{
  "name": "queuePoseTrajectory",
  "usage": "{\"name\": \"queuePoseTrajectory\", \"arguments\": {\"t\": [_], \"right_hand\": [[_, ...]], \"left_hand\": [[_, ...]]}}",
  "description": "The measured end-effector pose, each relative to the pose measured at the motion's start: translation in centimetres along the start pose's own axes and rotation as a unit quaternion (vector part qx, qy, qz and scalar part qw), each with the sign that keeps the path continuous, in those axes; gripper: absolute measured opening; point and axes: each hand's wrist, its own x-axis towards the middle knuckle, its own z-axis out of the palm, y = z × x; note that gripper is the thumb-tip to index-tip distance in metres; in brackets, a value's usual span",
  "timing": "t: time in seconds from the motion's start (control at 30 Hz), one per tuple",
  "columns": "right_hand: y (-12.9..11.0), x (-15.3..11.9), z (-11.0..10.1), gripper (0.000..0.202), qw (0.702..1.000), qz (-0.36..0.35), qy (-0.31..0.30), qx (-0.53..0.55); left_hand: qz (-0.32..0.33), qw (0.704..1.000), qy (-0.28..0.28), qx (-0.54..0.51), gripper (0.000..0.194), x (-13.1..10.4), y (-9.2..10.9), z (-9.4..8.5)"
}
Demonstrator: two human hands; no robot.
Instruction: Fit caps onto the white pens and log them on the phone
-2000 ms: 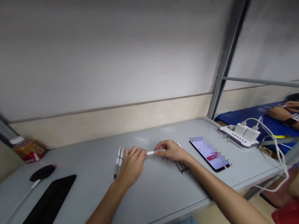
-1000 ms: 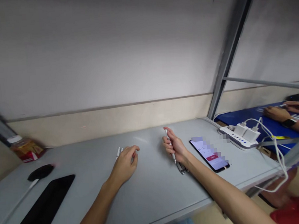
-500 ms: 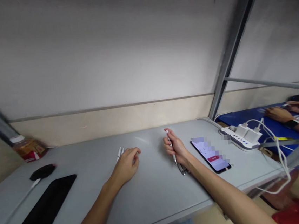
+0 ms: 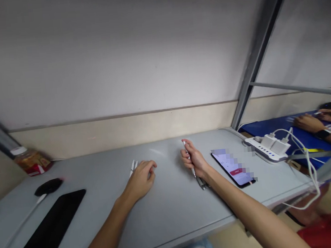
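Fingers (image 4: 189, 153) of the right hand (image 4: 195, 161) are curled shut around a slim white pen (image 4: 187, 156), which stands nearly upright just right of the frame's centre, its tip poking out above the fist and its lower end running down past the wrist. Beneath that wrist a few more grey pens (image 4: 201, 183) lie flat on the bench (image 4: 168, 209). Left of centre, the left hand (image 4: 140, 180) rests palm down, its fingers (image 4: 149, 165) loosely bent and close together over a small group of white pens (image 4: 133, 166); only their upper ends show beyond the knuckles, and whether the hand grips any of them cannot be told.

Between the two hands the grey bench surface is bare, and more bare surface runs from the hands down to the near edge at the bottom of the frame. To the right of the held pen, just beside it, lies a phone (image 4: 233, 168) with a lit screen. Farther right, at the bench's end, sits a white power strip (image 4: 265, 147) with chargers and trailing white cables (image 4: 307, 172). At lower left a long black pad (image 4: 47, 233) lies near the edge, with a black mouse (image 4: 48, 186) above it and a jar (image 4: 31, 161) by the wall. At the right edge of the frame another person's hands (image 4: 310, 122) rest on a blue surface (image 4: 274, 126).
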Motion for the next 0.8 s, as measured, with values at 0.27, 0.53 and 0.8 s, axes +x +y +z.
{"name": "queuePoseTrajectory", "arguments": {"t": [0.27,0.53,0.8], "right_hand": [[0.0,-0.3,0.3,0.04,0.999,0.005,0.005,-0.032],[0.6,-0.5,0.6,0.042,0.991,-0.001,0.008,-0.133],[1.5,0.2,0.0,0.028,0.952,-0.071,0.023,-0.297]], "left_hand": [[0.004,1.0,0.012,0.023,0.02,0.0,0.2,-0.5],[-0.033,0.994,0.024,0.106,0.019,0.0,-0.9,-1.4],[-0.188,0.948,0.066,0.248,0.026,-2.3,-5.1,-5.0]]}}
